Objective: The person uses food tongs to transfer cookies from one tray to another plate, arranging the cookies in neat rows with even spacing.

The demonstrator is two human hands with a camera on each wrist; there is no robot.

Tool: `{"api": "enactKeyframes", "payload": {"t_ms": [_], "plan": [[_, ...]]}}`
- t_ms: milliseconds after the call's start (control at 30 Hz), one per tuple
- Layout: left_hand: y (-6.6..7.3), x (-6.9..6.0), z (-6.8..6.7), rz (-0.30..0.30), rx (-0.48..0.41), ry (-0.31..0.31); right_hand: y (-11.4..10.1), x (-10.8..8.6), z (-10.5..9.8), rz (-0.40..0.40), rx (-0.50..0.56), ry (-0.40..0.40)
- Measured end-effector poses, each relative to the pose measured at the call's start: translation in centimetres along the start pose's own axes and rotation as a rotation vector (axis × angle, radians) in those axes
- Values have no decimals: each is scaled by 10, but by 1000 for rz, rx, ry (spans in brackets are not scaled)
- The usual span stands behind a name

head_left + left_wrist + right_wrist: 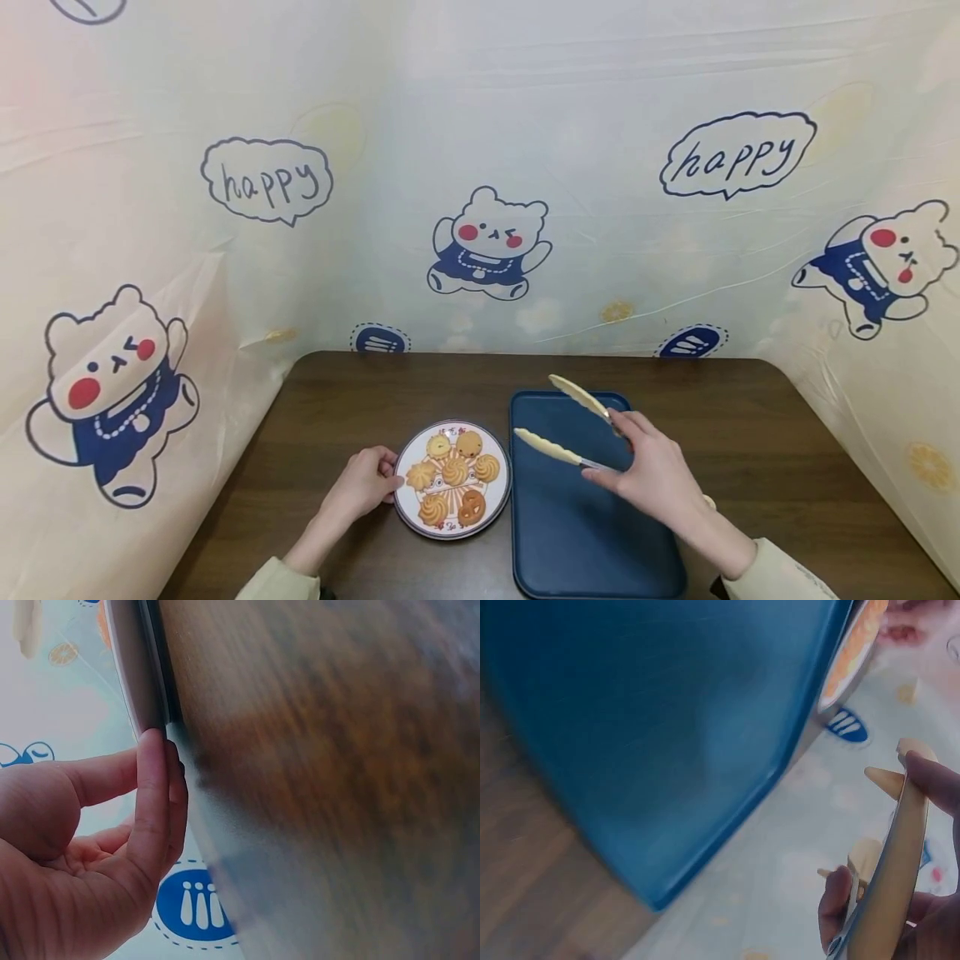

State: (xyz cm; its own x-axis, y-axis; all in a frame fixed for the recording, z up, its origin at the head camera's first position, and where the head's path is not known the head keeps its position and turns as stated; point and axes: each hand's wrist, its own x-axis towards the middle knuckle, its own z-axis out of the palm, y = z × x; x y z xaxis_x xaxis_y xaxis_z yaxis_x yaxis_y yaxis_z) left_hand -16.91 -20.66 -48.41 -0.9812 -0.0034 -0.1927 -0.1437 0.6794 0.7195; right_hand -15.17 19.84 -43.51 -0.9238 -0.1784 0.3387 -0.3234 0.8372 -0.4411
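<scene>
A round white plate (497, 493) with a dark rim line and red lettering carries several cookies (454, 472), among them piped swirls and a pretzel shape. My left hand (366, 483) pinches its left edge; in the left wrist view the fingers (154, 802) meet the plate's rim (133, 675). My right hand (656, 471) grips a pair of tongs (552, 447) with cream tips and metal arms. Those tips stand apart, with nothing between them, over a dark blue tray (592, 542). The right wrist view shows the tongs (900, 862) close up.
Plate and tray stand side by side, almost touching, on a dark brown wooden table (345, 400). A pale curtain (600, 250) with printed bears and "happy" bubbles surrounds the table at the back and sides. A small pale object (709, 502) shows partly behind the right wrist.
</scene>
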Motion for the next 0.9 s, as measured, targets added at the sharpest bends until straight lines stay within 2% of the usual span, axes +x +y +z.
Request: {"api": "enactKeyframes", "payload": {"t_ms": [333, 600, 900], "plan": [[-1, 0, 0, -8, -2, -1, 58, -8, -20, 187, 36, 88], [0, 0, -1, -10, -7, -2, 91, -26, -29, 378, 103, 64], [-1, 0, -1, -16, 0, -7, 110, -45, -28, 490, 98, 32]]}}
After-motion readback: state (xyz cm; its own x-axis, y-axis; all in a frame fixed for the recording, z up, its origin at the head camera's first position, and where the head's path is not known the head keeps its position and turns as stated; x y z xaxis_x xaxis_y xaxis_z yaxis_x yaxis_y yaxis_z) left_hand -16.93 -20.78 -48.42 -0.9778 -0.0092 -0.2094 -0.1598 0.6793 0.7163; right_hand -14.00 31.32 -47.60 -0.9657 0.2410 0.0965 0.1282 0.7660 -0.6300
